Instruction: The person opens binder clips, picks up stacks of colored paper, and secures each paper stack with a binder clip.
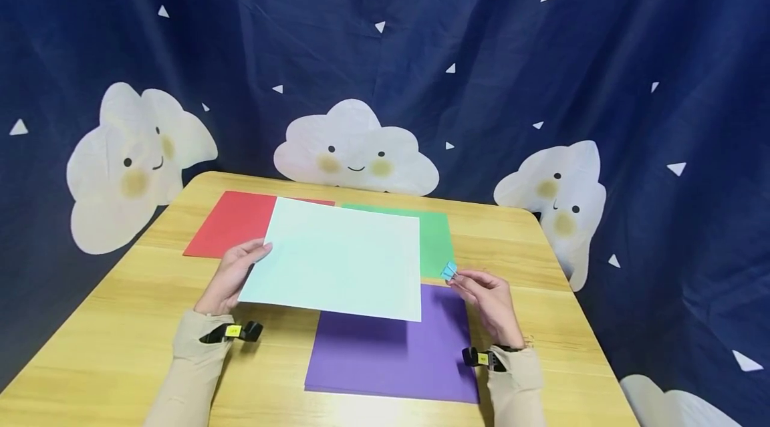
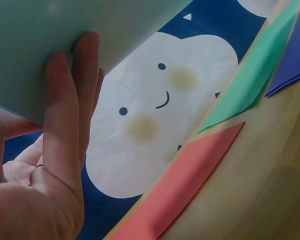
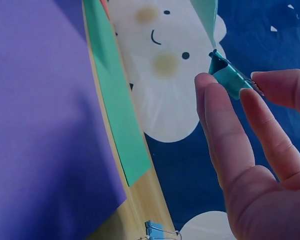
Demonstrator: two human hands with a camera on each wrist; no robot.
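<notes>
My left hand [image 1: 230, 278] grips a pale blue sheet of paper [image 1: 343, 260] by its left side, thumb on top and fingers beneath. The sheet is raised above the table and tilted. In my right hand [image 1: 492, 303] a small blue binder clip [image 1: 448, 270] is pinched by its wire handles between thumb and fingers. The right wrist view shows the clip's body [image 3: 232, 82] right at the corner of the pale sheet [image 3: 208, 20]. Below the held sheet lies a purple stack of paper [image 1: 391, 367], partly covered by it.
Red paper [image 1: 231, 226] lies at the back left and green paper [image 1: 436, 243] at the back middle, both partly hidden by the raised sheet. Another blue binder clip [image 3: 155, 231] rests on the wooden table [image 1: 102, 320], near the purple stack. A dark blue cloud-print curtain [image 1: 373, 59] hangs behind.
</notes>
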